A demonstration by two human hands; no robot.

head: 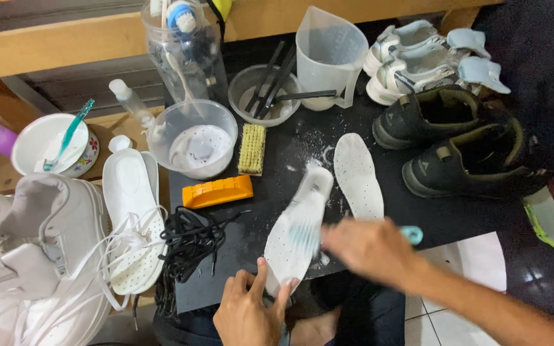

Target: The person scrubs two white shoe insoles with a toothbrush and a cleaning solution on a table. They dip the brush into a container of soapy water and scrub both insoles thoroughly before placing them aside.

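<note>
My left hand (249,311) grips the near end of a white insole (297,224) that lies tilted on the black board (270,176). My right hand (370,247), blurred by motion, holds a teal-handled brush (411,234) whose bristles press on the middle of that insole. A second white insole (357,174) lies flat on the board just to the right, with specks of white foam around it.
Black shoes (466,144) and white shoes (421,57) sit at right. A clear bowl of foamy water (193,138), wooden brush (252,148), orange brush (218,191), measuring jug (328,54) and black laces (190,240) crowd the board. White sneakers (33,250) lie left.
</note>
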